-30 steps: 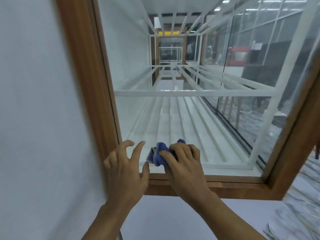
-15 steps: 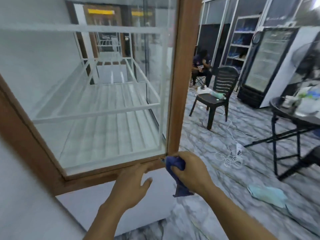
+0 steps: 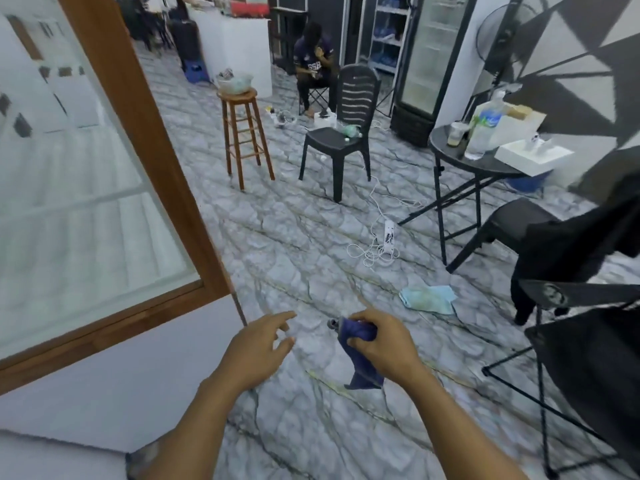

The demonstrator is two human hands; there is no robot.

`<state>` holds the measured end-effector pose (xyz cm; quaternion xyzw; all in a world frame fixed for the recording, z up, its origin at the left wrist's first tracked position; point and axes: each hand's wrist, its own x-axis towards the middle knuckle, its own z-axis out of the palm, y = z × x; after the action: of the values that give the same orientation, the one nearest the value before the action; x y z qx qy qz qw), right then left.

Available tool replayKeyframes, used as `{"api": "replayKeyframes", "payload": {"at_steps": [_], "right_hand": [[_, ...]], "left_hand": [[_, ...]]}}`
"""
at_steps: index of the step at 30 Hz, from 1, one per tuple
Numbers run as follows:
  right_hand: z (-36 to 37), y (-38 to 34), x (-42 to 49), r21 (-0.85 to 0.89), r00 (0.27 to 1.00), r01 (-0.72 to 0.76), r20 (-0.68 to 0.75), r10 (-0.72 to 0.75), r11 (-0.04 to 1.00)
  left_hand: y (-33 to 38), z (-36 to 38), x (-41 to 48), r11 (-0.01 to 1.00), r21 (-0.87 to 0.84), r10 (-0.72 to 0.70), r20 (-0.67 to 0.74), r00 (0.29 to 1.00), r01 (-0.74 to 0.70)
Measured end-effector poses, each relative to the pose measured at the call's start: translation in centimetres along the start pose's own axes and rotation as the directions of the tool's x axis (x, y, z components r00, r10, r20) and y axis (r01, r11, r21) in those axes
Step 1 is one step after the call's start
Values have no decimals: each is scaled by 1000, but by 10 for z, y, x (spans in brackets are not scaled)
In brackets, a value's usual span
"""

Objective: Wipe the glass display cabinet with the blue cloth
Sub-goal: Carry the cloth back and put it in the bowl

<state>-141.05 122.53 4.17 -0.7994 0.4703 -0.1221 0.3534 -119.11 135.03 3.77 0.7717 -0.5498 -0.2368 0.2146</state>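
Cabinet [image 3: 138, 133] sits up and to the left of both hands, neither touching it. Left hand [image 3: 258, 348] is nearer, open and empty. Right hand [image 3: 384, 348] grips the dangling cloth [image 3: 362, 372], so I'd guess it swings back left.

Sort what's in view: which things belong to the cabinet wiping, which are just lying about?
Job: blue cloth, gripped by the right hand; glass display cabinet; left hand, free.
Lying about: pale cloth on the floor, power strip, wooden stool, black chair, round table.
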Motion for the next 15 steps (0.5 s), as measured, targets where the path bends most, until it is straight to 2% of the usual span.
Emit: {"api": "replayKeyframes", "payload": {"at_steps": [8, 15], "right_hand": [[-26, 38, 64, 37, 999, -33, 0, 33, 999], [-37, 47, 207, 69, 999, -15, 38, 12, 998]], "left_hand": [[11, 20, 86, 999, -43, -13, 50, 999, 15], [-6, 18, 232, 999, -53, 2, 48, 999, 0]]}}
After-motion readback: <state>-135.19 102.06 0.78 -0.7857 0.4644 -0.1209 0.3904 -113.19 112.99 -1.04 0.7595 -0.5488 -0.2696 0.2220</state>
